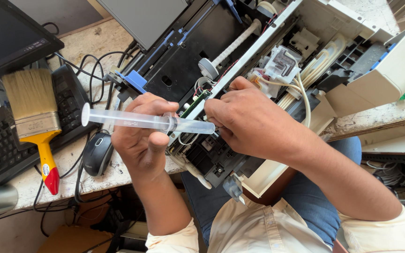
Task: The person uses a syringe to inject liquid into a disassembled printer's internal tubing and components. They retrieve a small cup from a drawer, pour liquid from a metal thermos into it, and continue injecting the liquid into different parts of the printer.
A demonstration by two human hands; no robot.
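While the opened printer, a grey-and-black plastic machine with its cover off, lies tilted across the desk edge and the person's lap, the left hand is closed around a clear plastic syringe, fingers curled over the barrel, plunger drawn out toward 9 o'clock. The syringe tip points to 3 o'clock and meets the right hand, whose fingertips are pinched together at that tip; whether they grip a tube or fitting there cannot be told.

Progress, as judged: the housing is already open, with white ink tubes and the carriage exposed at 1 o'clock of the hands. The barrel looks clear; no ink is seen in it. Reassembly is not begun.

At 9 o'clock lie a flat paintbrush with yellow-and-red handle, a black keyboard and a black mouse.

Labels: a small round sticker on the brush handle, pale printed markings on the syringe barrel; no packages seen.
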